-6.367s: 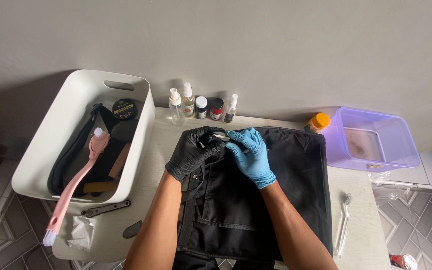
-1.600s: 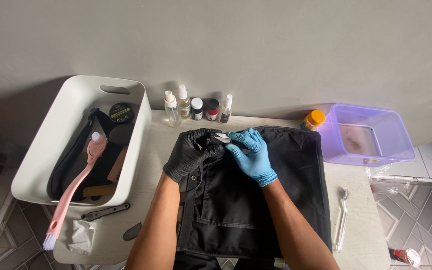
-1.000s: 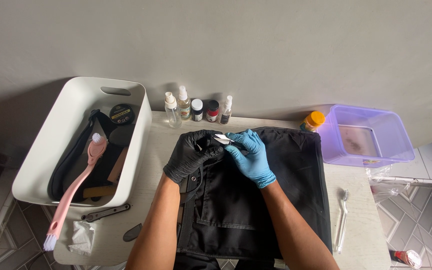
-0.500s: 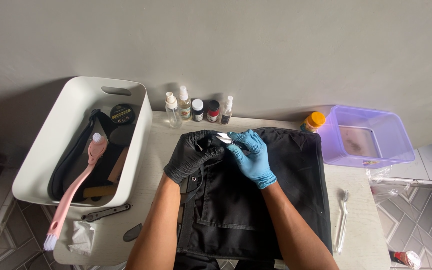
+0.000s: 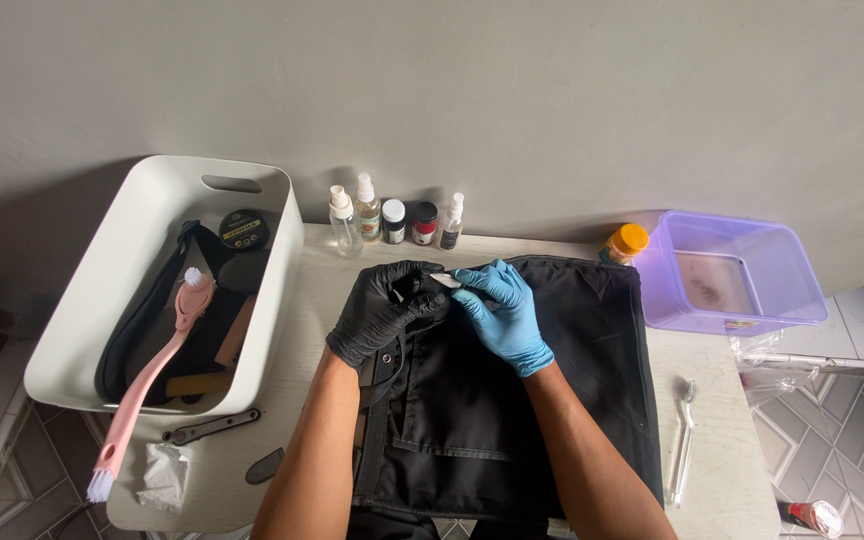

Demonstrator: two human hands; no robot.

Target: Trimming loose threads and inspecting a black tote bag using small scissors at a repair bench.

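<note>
A black fabric bag [image 5: 542, 400] lies flat on the pale table [image 5: 312, 290] in front of me. My left hand [image 5: 382, 310], in a black glove, grips the bag's upper left corner and bunches the fabric. My right hand [image 5: 502, 310], in a blue glove, pinches a small white object [image 5: 446, 281] and presses it against the fabric just beside the left fingers. Both hands touch at the bag's top edge.
A white tub [image 5: 142, 270] at left holds a pink long-handled brush [image 5: 157, 370], a round tin and dark items. Several small bottles [image 5: 392, 218] line the wall. A yellow-capped jar [image 5: 624, 243] and a purple container [image 5: 732, 272] sit right. A clear spoon [image 5: 682, 440] lies by the bag.
Both hands stay at the bag's top edge; the right hand with the white object has shifted only slightly. The view has barely moved.
</note>
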